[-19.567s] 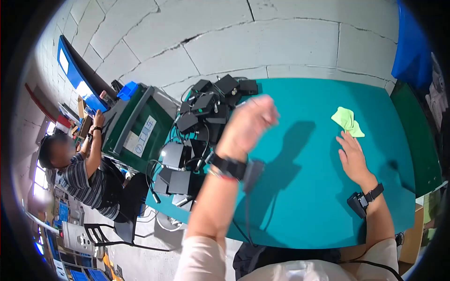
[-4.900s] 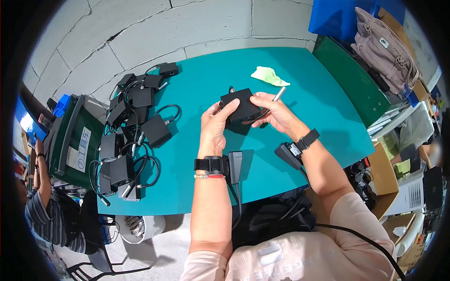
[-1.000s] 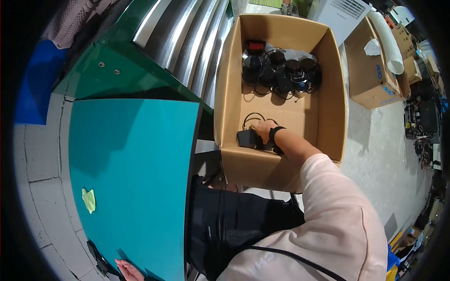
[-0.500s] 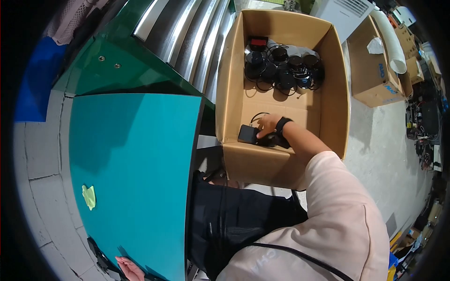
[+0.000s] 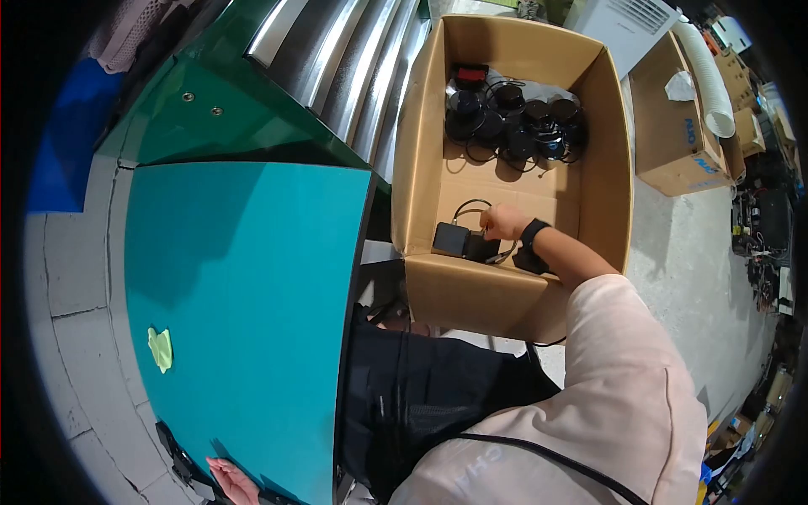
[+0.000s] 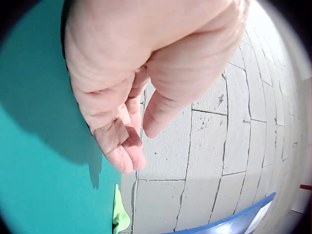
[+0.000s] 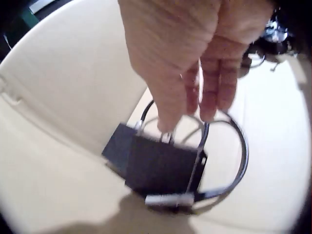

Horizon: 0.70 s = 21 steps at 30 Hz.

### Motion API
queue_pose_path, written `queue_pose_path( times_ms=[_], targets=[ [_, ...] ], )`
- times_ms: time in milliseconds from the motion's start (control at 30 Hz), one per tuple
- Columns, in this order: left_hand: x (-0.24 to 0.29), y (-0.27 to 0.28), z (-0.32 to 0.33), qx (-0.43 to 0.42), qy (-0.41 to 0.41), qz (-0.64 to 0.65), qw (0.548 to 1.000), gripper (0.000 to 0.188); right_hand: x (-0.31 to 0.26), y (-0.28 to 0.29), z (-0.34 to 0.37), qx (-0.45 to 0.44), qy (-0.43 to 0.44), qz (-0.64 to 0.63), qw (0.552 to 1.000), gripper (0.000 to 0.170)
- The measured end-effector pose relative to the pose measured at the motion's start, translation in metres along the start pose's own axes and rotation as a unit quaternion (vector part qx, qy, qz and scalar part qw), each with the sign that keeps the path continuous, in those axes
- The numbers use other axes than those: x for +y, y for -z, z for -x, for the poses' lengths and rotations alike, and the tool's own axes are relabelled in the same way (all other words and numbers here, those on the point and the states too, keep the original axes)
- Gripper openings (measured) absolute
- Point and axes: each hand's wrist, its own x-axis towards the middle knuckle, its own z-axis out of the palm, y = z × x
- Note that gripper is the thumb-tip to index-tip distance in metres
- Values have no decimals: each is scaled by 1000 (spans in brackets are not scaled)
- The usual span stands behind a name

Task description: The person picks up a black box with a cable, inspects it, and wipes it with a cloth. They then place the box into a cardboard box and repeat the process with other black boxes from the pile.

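Inside the cardboard box [image 5: 505, 316], near its front wall, two black rectangular boxes lie side by side, the left one [image 5: 451, 239] next to the other [image 5: 481, 247]. Looped black cables come off them; one cable ends in a silver plug [image 7: 169, 199], lying along the nearer black box [image 7: 163, 165]. My right hand [image 5: 507, 221] hangs just over them, thumb and fingers pointing down and apart. Its thumb tip is right at the box's connector edge in the right wrist view. My left hand [image 5: 234, 482] lies loosely curled by the teal table, holding nothing.
Several round black devices with cables [image 5: 518, 126] sit at the box's far end. A light green cloth [image 5: 160, 349] lies on the teal table [image 5: 252, 295]. A green cabinet [image 5: 244, 114] borders the table and box. Another carton [image 5: 673, 126] stands right.
Over the last second my right hand has lifted from the black boxes and shifted slightly right, showing more of them. Earlier, both hands held a black box over the table.
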Motion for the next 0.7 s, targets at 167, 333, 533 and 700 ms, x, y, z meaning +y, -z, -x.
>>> queue_pose_path(
  times_ms=[167, 333, 533, 700],
  targets=[
    [8, 26, -13, -78, -153, -128, 977, 31, -12, -10, -23, -22, -36, 111, 993, 25],
    [-1, 16, -9, -116, -157, -162, 967, 32, -26, -3, -36, -66, -44, 167, 983, 25],
    [10, 42, -21, -170, -123, -88, 974, 32, -2, -45, -57, -54, 40, 166, 984, 17],
    [-32, 2, -10, -76, -215, -116, 967, 34, 17, -36, -58, -112, 92, 124, 982, 41]
  ],
)
